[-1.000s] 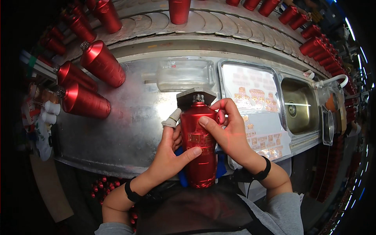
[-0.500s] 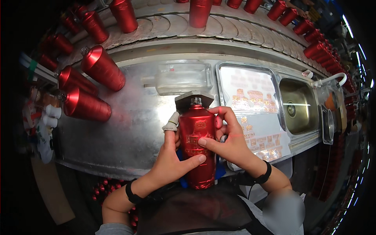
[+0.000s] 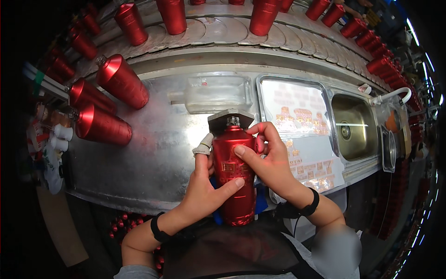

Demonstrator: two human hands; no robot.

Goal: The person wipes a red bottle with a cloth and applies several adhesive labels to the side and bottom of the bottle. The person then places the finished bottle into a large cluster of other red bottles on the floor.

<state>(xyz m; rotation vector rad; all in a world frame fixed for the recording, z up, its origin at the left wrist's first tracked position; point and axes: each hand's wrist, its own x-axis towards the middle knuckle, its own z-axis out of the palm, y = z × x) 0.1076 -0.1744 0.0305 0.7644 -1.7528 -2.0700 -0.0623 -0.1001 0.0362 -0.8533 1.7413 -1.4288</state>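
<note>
A shiny red bottle (image 3: 235,200) with a clear threaded neck lies in front of me, its neck pointing away and resting by a dark angular block (image 3: 228,120). My left hand (image 3: 207,181) grips its left side, thumb across the lower front; a pale cover is on one fingertip. On the right side, my right hand (image 3: 269,156) presses its thumb on the bottle's upper front, over gold markings, with its other fingers bent round the shoulder. Blue material (image 3: 261,201) shows beneath the bottle. To the right, a sheet of gold decals (image 3: 309,160) lies partly behind my right hand.
Three red bottles (image 3: 123,81) lie at the left on the metal worktop (image 3: 153,172). A clear shallow tub (image 3: 218,93) stands behind the block. A metal tray (image 3: 260,100) holds decal sheets beside a sink (image 3: 355,125). Beyond runs a slatted conveyor (image 3: 209,30) carrying red bottles.
My right thumb has slid up the bottle's front, away from me, uncovering more of the gold marking. My left hand stays nearly in place. Bottles on the conveyor have shifted right.
</note>
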